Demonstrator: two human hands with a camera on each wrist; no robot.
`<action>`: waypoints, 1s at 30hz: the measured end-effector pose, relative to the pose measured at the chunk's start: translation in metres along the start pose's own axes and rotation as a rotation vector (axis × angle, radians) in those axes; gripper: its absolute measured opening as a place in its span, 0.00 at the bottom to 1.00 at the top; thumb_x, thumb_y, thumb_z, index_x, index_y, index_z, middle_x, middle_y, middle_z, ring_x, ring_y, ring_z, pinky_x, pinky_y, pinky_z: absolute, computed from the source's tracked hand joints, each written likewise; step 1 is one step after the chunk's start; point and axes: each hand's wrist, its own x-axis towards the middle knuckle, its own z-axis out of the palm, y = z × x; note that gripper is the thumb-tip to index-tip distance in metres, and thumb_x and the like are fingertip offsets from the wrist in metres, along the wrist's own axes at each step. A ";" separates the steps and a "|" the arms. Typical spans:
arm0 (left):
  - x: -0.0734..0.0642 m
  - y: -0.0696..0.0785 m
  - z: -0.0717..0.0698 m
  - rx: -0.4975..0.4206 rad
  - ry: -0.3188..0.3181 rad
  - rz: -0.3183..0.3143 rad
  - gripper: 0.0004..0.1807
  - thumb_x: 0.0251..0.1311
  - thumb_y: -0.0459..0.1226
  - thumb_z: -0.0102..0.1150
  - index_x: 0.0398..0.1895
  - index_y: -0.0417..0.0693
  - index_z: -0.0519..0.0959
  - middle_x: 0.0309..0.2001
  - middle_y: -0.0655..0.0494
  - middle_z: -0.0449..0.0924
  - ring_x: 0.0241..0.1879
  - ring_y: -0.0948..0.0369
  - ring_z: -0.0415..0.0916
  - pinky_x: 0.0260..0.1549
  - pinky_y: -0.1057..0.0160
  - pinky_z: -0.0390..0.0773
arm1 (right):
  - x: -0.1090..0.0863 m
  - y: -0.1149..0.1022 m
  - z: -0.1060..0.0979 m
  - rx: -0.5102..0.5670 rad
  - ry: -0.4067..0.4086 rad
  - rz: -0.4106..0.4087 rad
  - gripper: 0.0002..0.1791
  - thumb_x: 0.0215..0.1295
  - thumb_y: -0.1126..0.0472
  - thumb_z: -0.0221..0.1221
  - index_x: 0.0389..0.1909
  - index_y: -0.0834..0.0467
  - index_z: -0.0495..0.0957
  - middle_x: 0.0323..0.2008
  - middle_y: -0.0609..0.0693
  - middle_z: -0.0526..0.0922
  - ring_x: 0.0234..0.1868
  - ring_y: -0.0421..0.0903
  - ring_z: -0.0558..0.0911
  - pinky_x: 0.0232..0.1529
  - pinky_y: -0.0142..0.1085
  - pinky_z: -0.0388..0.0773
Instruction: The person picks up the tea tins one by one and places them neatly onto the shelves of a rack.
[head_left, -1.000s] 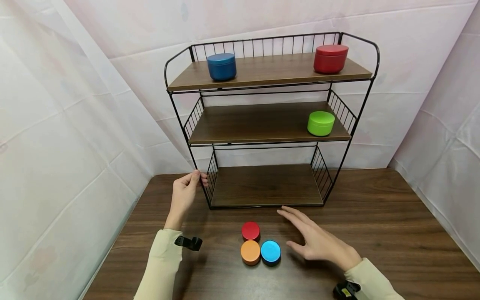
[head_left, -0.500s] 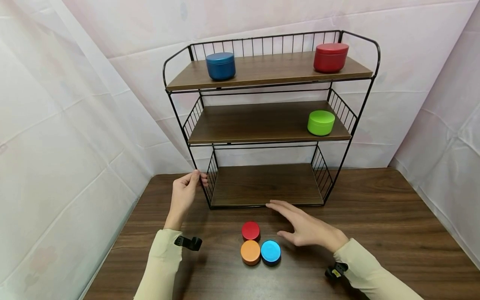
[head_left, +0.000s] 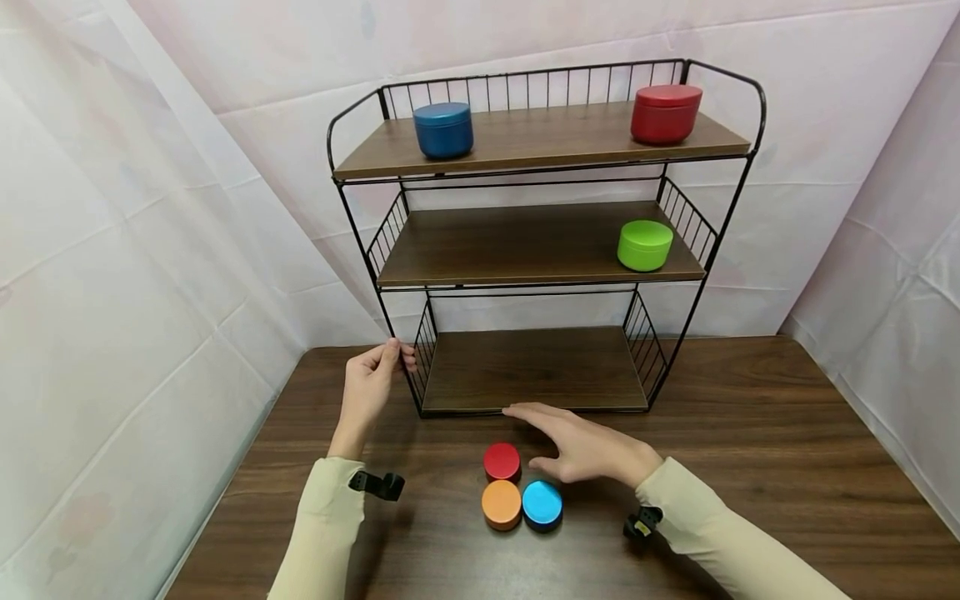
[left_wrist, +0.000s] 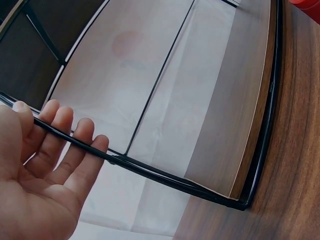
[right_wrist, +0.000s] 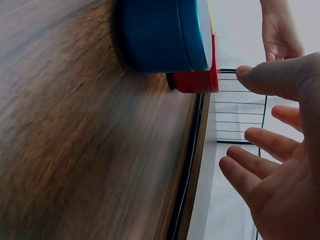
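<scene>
My left hand (head_left: pixel 367 387) grips the left front post of a black wire rack (head_left: pixel 517 242) with wooden shelves. In the left wrist view, its thumb and fingers curl round the thin black post (left_wrist: pixel 165 179). Three small round tins stand close together on the table: a red tin (head_left: pixel 502 461), an orange tin (head_left: pixel 501 504) and a light-blue tin (head_left: pixel 542 504). My right hand (head_left: pixel 585 444) is held with fingers extended, just right of the red tin and beyond the blue one, holding nothing. From the right wrist, the blue tin (right_wrist: pixel 155 35) mostly hides the red tin (right_wrist: pixel 192 82).
A dark-blue tin (head_left: pixel 443 132) and a larger red tin (head_left: pixel 666 115) sit on the top shelf. On the middle shelf, a green tin (head_left: pixel 645 246) stands at the right. Pale cloth (head_left: pixel 150 250) surrounds the wooden table (head_left: pixel 787 467) behind and at the sides.
My right hand has moved left, from right of the blue tin to close by the red one. The left hand keeps its grip on the post, and the tins have not moved.
</scene>
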 end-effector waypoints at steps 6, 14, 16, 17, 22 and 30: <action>0.001 -0.001 -0.001 -0.005 0.001 -0.003 0.19 0.72 0.39 0.49 0.37 0.28 0.80 0.29 0.52 0.84 0.30 0.62 0.83 0.38 0.60 0.87 | 0.011 -0.004 0.001 0.020 -0.052 0.003 0.39 0.64 0.57 0.61 0.74 0.49 0.55 0.73 0.49 0.59 0.73 0.45 0.61 0.71 0.45 0.65; 0.001 -0.001 -0.001 0.004 -0.008 -0.003 0.22 0.72 0.40 0.49 0.39 0.24 0.79 0.29 0.58 0.84 0.31 0.60 0.83 0.40 0.60 0.87 | 0.021 -0.007 0.005 0.040 -0.087 -0.008 0.38 0.63 0.59 0.61 0.73 0.52 0.57 0.71 0.47 0.63 0.70 0.45 0.65 0.70 0.45 0.68; 0.001 0.000 -0.001 0.009 -0.011 -0.005 0.22 0.72 0.40 0.49 0.40 0.23 0.79 0.29 0.58 0.84 0.32 0.57 0.83 0.42 0.55 0.86 | 0.022 -0.007 0.007 0.043 -0.092 -0.016 0.38 0.62 0.59 0.61 0.73 0.53 0.57 0.70 0.46 0.64 0.69 0.45 0.66 0.69 0.44 0.69; 0.001 0.000 -0.001 0.013 -0.010 -0.007 0.22 0.72 0.40 0.49 0.39 0.24 0.79 0.29 0.58 0.84 0.32 0.55 0.84 0.43 0.53 0.85 | 0.023 -0.007 0.008 0.045 -0.098 -0.017 0.38 0.63 0.60 0.61 0.73 0.52 0.57 0.70 0.47 0.64 0.69 0.45 0.67 0.68 0.44 0.70; 0.001 0.001 0.000 0.013 -0.006 -0.010 0.19 0.72 0.39 0.49 0.37 0.29 0.81 0.30 0.57 0.84 0.33 0.54 0.83 0.44 0.48 0.84 | 0.026 -0.008 0.010 0.041 -0.131 -0.014 0.36 0.63 0.60 0.61 0.72 0.53 0.60 0.69 0.47 0.66 0.67 0.45 0.69 0.67 0.42 0.71; 0.001 0.000 -0.001 -0.004 -0.009 -0.007 0.19 0.72 0.39 0.48 0.38 0.27 0.80 0.29 0.56 0.84 0.31 0.60 0.83 0.39 0.61 0.87 | 0.030 -0.013 0.012 0.031 -0.174 0.004 0.34 0.61 0.65 0.62 0.69 0.56 0.64 0.67 0.47 0.69 0.64 0.41 0.71 0.65 0.37 0.74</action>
